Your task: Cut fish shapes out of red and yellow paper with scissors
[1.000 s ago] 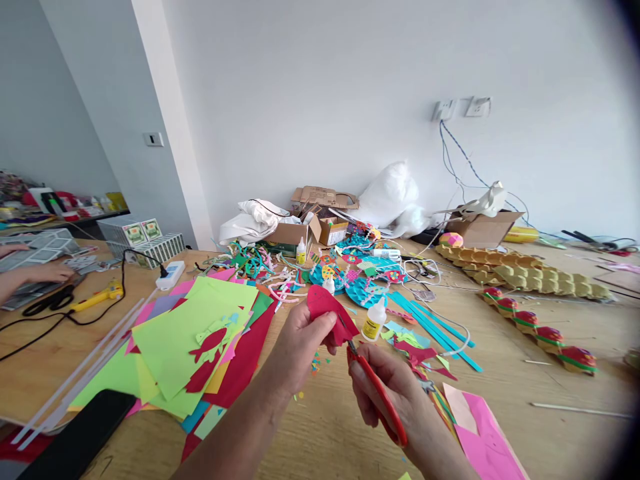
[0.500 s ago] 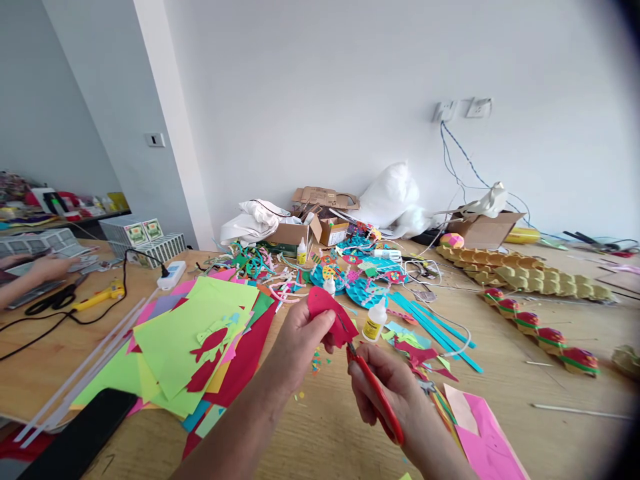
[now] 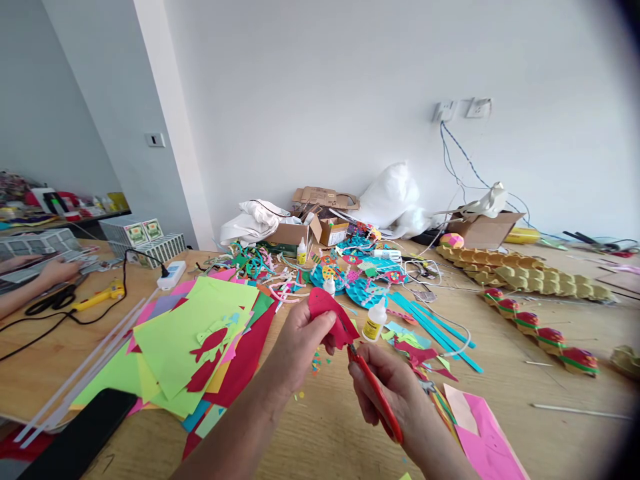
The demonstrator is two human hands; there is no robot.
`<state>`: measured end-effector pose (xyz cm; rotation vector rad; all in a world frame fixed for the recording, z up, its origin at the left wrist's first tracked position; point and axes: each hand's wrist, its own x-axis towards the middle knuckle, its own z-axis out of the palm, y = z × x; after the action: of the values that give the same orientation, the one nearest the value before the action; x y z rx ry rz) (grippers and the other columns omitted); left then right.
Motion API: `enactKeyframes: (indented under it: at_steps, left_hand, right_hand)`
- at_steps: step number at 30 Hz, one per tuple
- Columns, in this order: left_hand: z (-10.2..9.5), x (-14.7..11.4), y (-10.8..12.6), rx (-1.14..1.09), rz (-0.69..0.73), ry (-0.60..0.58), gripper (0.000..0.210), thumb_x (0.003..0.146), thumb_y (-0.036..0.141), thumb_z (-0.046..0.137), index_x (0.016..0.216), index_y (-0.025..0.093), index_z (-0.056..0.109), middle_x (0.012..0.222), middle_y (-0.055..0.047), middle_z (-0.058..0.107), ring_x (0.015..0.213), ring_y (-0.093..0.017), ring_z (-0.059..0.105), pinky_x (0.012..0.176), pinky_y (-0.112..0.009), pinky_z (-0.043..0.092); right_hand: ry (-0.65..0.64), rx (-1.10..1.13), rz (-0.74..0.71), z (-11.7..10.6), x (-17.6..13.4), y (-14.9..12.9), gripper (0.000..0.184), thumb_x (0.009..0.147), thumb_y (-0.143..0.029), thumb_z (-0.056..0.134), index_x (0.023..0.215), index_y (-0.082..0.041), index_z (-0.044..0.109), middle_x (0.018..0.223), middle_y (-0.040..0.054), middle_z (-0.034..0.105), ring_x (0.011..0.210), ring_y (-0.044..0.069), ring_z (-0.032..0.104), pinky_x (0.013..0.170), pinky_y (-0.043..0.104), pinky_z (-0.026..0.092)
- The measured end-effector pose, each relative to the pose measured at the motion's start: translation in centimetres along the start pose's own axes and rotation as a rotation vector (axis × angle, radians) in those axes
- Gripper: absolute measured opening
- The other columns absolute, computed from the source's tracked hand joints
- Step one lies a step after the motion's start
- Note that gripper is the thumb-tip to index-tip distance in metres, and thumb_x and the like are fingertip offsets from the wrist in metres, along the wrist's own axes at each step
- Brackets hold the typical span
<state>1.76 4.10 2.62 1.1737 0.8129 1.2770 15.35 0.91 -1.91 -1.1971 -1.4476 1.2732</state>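
Observation:
My left hand (image 3: pixel 307 333) pinches a piece of red paper (image 3: pixel 340 323) between thumb and fingers above the table. In my right hand (image 3: pixel 387 380) is a pair of scissors (image 3: pixel 379 393) with red handles, its blade tips at the paper's lower right edge. Just behind the scissors stands a white glue bottle (image 3: pixel 374 320) with a yellow label. To the left, red fish-shaped cutouts (image 3: pixel 210 344) lie on a stack of light green and other coloured paper (image 3: pixel 170 327). Red and green paper scraps (image 3: pixel 423 353) lie right of my right hand.
A black phone (image 3: pixel 83 433) lies at the front left. Beyond it are a yellow glue gun (image 3: pixel 100 295) with its cord and a co-worker's hand (image 3: pixel 57 270). Pink paper (image 3: pixel 487 440) sits front right, painted egg-carton strips (image 3: pixel 550 333) farther right, cardboard boxes (image 3: pixel 293 233) by the wall.
My hands and the red paper have hardly moved; the scissors shift very slightly. At the far left, the co-worker's hand has moved a little.

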Motion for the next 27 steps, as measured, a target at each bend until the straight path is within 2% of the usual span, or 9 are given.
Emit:
enactKeyframes:
  at_steps: [4,8,14,20,27]
  left_hand:
    - [-0.6,0.2,0.0,0.002,0.028,0.003,0.015,0.075,0.031,0.055,0.07,0.017,0.052,0.058,0.003,0.054,0.05,-0.009,0.047,0.048,-0.02,0.04]
    - [-1.0,0.5,0.2,0.002,0.077,0.033,0.014,0.074,0.028,0.057,0.068,0.018,0.05,0.057,0.005,0.05,0.05,-0.008,0.045,0.048,-0.019,0.038]
    - [-1.1,0.6,0.5,-0.042,0.068,0.02,0.013,0.072,0.025,0.059,0.067,0.018,0.05,0.057,0.006,0.049,0.051,-0.007,0.045,0.05,-0.018,0.038]
    - [-0.9,0.4,0.4,-0.103,0.007,0.035,0.018,0.069,0.028,0.063,0.072,0.019,0.048,0.059,0.005,0.055,0.053,-0.009,0.049,0.05,-0.019,0.039]
    - [-0.5,0.4,0.4,-0.059,-0.063,-0.041,0.023,0.066,0.026,0.068,0.085,0.017,0.059,0.074,0.0,0.066,0.064,-0.011,0.059,0.06,-0.022,0.044]
  right_hand:
    - [-0.006,-0.008,0.048,0.2,0.1,-0.7,0.042,0.069,-0.058,0.057,0.059,-0.022,0.04,0.036,-0.0099,0.04,0.027,0.006,0.035,0.032,0.017,0.022]
    - [-0.021,-0.018,0.081,0.4,0.1,-1.0,0.041,0.068,-0.057,0.06,0.058,-0.022,0.039,0.037,-0.0102,0.038,0.027,0.006,0.035,0.031,0.017,0.024]
    - [-0.066,-0.017,0.011,0.2,-0.2,-1.6,0.039,0.074,-0.055,0.055,0.061,-0.021,0.041,0.042,-0.0076,0.043,0.037,0.008,0.041,0.039,0.019,0.032]
    - [-0.057,0.06,-0.029,0.1,-0.4,-2.0,0.042,0.075,-0.059,0.053,0.063,-0.02,0.042,0.045,-0.0052,0.046,0.041,0.01,0.043,0.042,0.021,0.033]
    - [-0.021,0.193,-0.152,0.1,-0.2,-1.1,0.035,0.084,-0.049,0.05,0.066,-0.019,0.044,0.049,-0.0042,0.047,0.043,0.009,0.041,0.044,0.021,0.032]
